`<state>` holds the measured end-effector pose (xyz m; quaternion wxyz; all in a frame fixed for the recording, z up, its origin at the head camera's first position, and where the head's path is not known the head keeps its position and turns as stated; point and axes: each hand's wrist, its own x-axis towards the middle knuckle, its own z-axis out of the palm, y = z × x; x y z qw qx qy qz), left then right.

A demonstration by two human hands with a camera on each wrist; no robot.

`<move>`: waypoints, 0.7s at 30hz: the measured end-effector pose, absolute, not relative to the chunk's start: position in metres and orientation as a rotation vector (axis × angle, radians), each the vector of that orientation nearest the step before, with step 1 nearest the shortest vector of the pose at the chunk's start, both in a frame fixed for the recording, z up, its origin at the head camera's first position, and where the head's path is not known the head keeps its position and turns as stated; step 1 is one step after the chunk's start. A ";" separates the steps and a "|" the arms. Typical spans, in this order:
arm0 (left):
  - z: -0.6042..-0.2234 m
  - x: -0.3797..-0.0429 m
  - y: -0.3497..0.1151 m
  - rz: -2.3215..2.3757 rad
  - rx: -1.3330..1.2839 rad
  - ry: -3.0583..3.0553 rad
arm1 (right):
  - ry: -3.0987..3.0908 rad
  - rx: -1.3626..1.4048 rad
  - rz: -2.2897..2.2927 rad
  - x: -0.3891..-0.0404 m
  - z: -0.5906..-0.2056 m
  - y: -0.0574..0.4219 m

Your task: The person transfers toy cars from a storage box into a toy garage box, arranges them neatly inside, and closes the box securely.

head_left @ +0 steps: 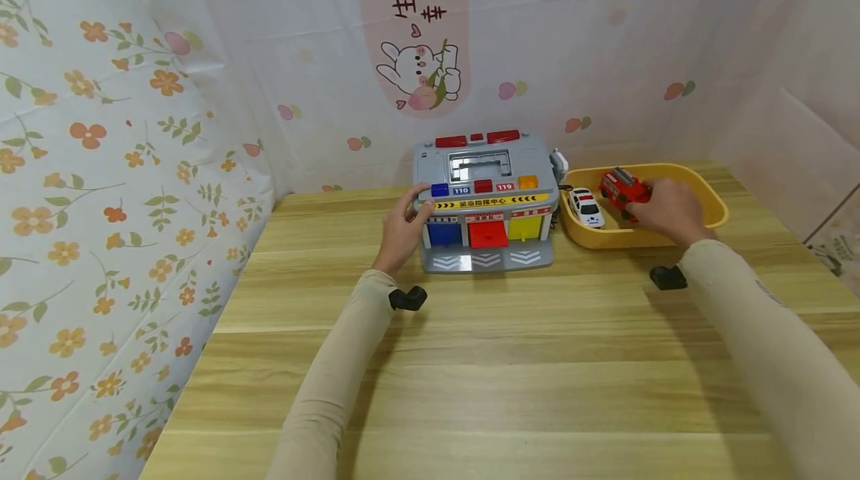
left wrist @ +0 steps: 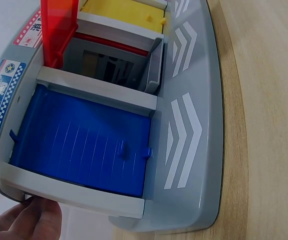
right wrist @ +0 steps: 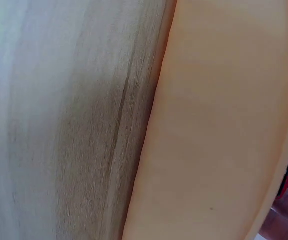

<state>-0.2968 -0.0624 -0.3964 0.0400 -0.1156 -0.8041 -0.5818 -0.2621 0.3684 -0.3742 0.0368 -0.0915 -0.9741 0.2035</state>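
A grey toy garage [head_left: 483, 166] stands at the back of the table, with blue, red and yellow doors along its front. In the left wrist view the red door [left wrist: 59, 30] is swung up and its bay is open; the blue door [left wrist: 83, 142] is down. My left hand [head_left: 401, 232] holds the garage by its left side. Over at the yellow tray [head_left: 714, 200], my right hand [head_left: 675, 210] grips a red toy fire truck [head_left: 621, 189]. Beside that truck in the tray lies a white toy police car [head_left: 586, 208]. The right wrist view shows mostly the tray's outer wall.
The tray stands just right of the garage, with its wall rising around the cars. A grey-and-white piece [head_left: 559, 165] sticks out from the garage's right side. Patterned cloth [head_left: 322, 54] hangs close behind. Wooden table surface [head_left: 510, 375] stretches out in front.
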 end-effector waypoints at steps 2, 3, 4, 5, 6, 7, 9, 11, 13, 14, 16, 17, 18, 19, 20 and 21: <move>-0.397 -0.297 -0.062 -1.783 -0.354 -2.465 | -2.972 -0.258 0.630 -0.260 -0.374 0.369; -0.397 -0.297 -0.062 -1.784 -0.354 -2.465 | -2.963 -0.246 0.638 -0.259 -0.374 0.368; -0.397 -0.297 -0.062 -1.786 -0.354 -2.466 | -2.956 -0.242 0.653 -0.257 -0.373 0.368; -0.397 -0.297 -0.062 -1.789 -0.352 -2.467 | -2.948 -0.238 0.669 -0.256 -0.372 0.367; -0.397 -0.297 -0.062 -1.789 -0.353 -2.467 | -2.940 -0.236 0.689 -0.255 -0.371 0.366; -0.397 -0.297 -0.063 -1.792 -0.355 -2.465 | -2.932 -0.236 0.710 -0.254 -0.370 0.365; -0.397 -0.297 -0.063 -1.794 -0.356 -2.462 | -2.919 -0.237 0.749 -0.251 -0.368 0.363; -0.397 -0.297 -0.063 -1.798 -0.359 -2.458 | -2.904 -0.232 0.768 -0.249 -0.366 0.361; -0.398 -0.298 -0.063 -1.797 -0.361 -2.455 | -2.889 -0.216 0.777 -0.247 -0.365 0.360; -0.398 -0.298 -0.063 -1.795 -0.360 -2.456 | -2.883 -0.210 0.779 -0.245 -0.364 0.360; -0.398 -0.298 -0.063 -1.799 -0.361 -2.456 | -2.870 -0.191 0.783 -0.243 -0.363 0.358; -0.398 -0.298 -0.063 -1.793 -0.359 -2.460 | -2.865 -0.183 0.786 -0.241 -0.362 0.358; -0.398 -0.299 -0.063 -1.792 -0.359 -2.462 | -2.861 -0.177 0.785 -0.240 -0.361 0.357; -0.398 -0.299 -0.063 -1.788 -0.357 -2.465 | -2.857 -0.170 0.788 -0.239 -0.360 0.356; -0.398 -0.299 -0.063 -1.787 -0.355 -2.468 | -2.854 -0.165 0.787 -0.237 -0.360 0.356; -0.398 -0.299 -0.063 -1.786 -0.355 -2.469 | -2.849 -0.159 0.785 -0.236 -0.359 0.355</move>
